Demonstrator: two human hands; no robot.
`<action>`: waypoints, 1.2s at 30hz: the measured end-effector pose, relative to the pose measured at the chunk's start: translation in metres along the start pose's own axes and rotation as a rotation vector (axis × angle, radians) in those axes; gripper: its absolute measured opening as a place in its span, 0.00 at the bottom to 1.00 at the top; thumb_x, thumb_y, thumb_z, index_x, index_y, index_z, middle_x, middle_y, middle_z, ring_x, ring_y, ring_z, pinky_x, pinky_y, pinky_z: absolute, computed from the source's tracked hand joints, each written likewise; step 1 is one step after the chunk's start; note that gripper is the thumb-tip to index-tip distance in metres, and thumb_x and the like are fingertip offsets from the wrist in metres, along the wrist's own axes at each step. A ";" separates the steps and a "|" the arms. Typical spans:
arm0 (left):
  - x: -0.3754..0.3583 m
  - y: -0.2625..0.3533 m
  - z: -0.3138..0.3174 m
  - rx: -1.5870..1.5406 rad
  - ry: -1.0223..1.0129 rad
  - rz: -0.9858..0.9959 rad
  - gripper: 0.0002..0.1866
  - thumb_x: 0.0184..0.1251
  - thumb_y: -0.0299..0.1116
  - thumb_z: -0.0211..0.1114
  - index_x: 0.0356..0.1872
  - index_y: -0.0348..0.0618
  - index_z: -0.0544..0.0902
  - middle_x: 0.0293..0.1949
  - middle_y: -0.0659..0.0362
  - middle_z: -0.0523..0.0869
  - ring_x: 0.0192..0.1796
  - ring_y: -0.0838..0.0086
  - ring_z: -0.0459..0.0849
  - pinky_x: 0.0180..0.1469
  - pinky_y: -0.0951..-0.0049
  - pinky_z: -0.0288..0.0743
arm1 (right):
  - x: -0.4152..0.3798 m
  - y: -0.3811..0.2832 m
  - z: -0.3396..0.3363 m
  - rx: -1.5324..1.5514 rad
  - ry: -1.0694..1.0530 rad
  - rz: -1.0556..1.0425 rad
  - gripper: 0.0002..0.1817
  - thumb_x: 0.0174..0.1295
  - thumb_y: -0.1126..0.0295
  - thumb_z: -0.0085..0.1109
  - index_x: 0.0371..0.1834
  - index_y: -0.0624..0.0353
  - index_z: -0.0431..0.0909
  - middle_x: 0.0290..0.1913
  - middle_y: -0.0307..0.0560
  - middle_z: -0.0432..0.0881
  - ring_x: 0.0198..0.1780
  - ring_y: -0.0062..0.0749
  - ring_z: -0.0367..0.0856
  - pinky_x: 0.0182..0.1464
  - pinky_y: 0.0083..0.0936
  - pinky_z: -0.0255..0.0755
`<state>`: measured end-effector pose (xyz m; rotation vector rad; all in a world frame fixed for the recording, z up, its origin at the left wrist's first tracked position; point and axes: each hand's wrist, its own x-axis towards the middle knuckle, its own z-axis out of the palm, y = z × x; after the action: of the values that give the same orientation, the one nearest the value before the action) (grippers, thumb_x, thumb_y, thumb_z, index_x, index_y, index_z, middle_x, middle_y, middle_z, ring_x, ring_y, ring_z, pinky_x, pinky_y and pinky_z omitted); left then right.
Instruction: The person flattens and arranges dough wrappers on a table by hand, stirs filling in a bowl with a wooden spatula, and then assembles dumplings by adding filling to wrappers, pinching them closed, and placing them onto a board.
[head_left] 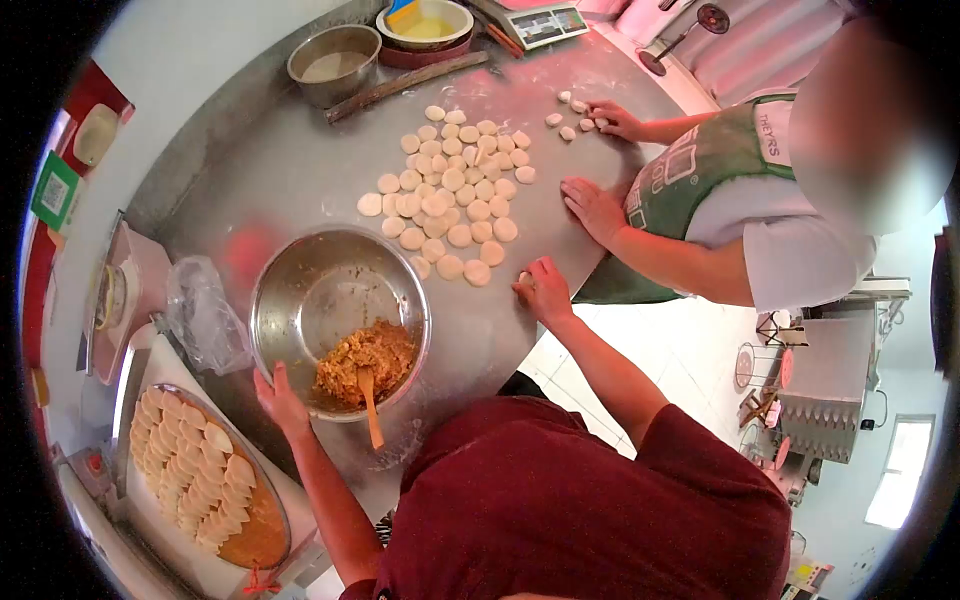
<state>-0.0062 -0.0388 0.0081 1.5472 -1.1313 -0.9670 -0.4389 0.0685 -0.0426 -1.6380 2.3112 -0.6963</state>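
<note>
A large steel bowl (340, 240) stands on the metal table, with orange-brown filling (368, 362) and a wooden spatula (370, 410) in it. Against the bowl's lower left rim rests my left hand (283, 402), its fingers apart. My right hand (543, 292) is closed at the table edge, its fingertips pinching a small pale dough piece (524, 277). Many flat round dough discs (452, 180) lie spread on the table, up and left of my right hand. The underside of the pinched piece is hidden.
Across the table, a co-worker in a green apron (665, 185) has one hand (615, 120) at small dough lumps (567, 133) and the other (597, 208) on the table. A tray of shaped dough (262, 535), plastic bag (205, 315), rolling pin (405, 87), steel pot (335, 65) and scale (545, 25) surround.
</note>
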 end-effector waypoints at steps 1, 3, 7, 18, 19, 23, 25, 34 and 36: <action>0.001 0.001 0.001 -0.012 0.014 -0.003 0.16 0.64 0.29 0.57 0.49 0.29 0.74 0.42 0.54 0.80 0.43 0.71 0.75 0.49 0.72 0.68 | 0.001 0.003 0.000 0.002 0.012 -0.006 0.18 0.44 0.67 0.67 0.36 0.59 0.71 0.38 0.49 0.70 0.41 0.48 0.72 0.42 0.37 0.70; 0.003 -0.001 -0.001 0.033 -0.010 0.016 0.16 0.64 0.29 0.57 0.49 0.28 0.74 0.42 0.53 0.80 0.43 0.70 0.76 0.49 0.72 0.68 | 0.002 0.011 0.002 -0.018 0.002 -0.029 0.18 0.45 0.66 0.67 0.37 0.59 0.71 0.39 0.49 0.70 0.42 0.48 0.72 0.44 0.37 0.70; 0.002 -0.004 0.000 0.058 0.008 0.007 0.17 0.64 0.30 0.57 0.49 0.28 0.74 0.43 0.53 0.81 0.42 0.70 0.76 0.48 0.72 0.68 | 0.005 0.014 -0.001 -0.083 0.070 -0.054 0.21 0.51 0.62 0.61 0.47 0.58 0.71 0.49 0.52 0.71 0.53 0.48 0.69 0.54 0.38 0.65; 0.004 -0.014 -0.006 -0.041 -0.002 -0.056 0.14 0.63 0.30 0.56 0.47 0.32 0.75 0.38 0.56 0.79 0.38 0.74 0.75 0.42 0.74 0.71 | 0.052 0.023 0.032 -0.472 0.108 0.134 0.30 0.63 0.50 0.45 0.67 0.48 0.59 0.71 0.40 0.54 0.73 0.40 0.48 0.68 0.52 0.41; 0.004 -0.013 -0.004 -0.102 0.008 -0.089 0.14 0.63 0.30 0.55 0.47 0.32 0.75 0.38 0.57 0.79 0.38 0.74 0.75 0.41 0.74 0.71 | 0.052 0.022 0.033 -0.486 0.130 0.127 0.30 0.63 0.49 0.46 0.66 0.48 0.61 0.70 0.41 0.55 0.72 0.40 0.49 0.67 0.53 0.42; 0.002 -0.015 -0.004 -0.080 0.025 -0.089 0.14 0.64 0.31 0.54 0.47 0.32 0.74 0.38 0.57 0.79 0.37 0.75 0.75 0.41 0.75 0.71 | 0.055 0.023 0.034 -0.504 0.158 0.114 0.28 0.62 0.49 0.47 0.64 0.46 0.64 0.69 0.42 0.57 0.71 0.40 0.51 0.66 0.53 0.43; 0.005 -0.023 -0.010 -0.110 -0.003 -0.077 0.15 0.64 0.31 0.54 0.47 0.32 0.74 0.38 0.57 0.78 0.37 0.76 0.74 0.40 0.75 0.71 | 0.055 0.021 0.035 -0.508 0.169 0.104 0.28 0.63 0.49 0.47 0.64 0.46 0.64 0.69 0.41 0.57 0.71 0.40 0.52 0.67 0.53 0.43; 0.003 -0.016 -0.005 -0.110 -0.035 -0.018 0.13 0.65 0.30 0.54 0.46 0.33 0.75 0.38 0.59 0.79 0.39 0.75 0.74 0.44 0.75 0.69 | 0.062 0.065 0.047 -0.077 0.166 0.130 0.28 0.63 0.49 0.46 0.64 0.46 0.64 0.69 0.41 0.59 0.71 0.40 0.53 0.67 0.52 0.44; 0.003 -0.018 -0.007 -0.055 -0.026 -0.026 0.13 0.65 0.30 0.54 0.47 0.32 0.75 0.38 0.58 0.79 0.39 0.74 0.75 0.45 0.75 0.69 | 0.060 0.066 0.048 -0.031 0.156 0.182 0.28 0.63 0.49 0.46 0.64 0.46 0.64 0.69 0.41 0.59 0.71 0.41 0.53 0.67 0.52 0.44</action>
<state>0.0046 -0.0380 -0.0079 1.5121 -1.0959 -1.0297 -0.4936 0.0181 -0.1118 -1.4072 2.5525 -0.7747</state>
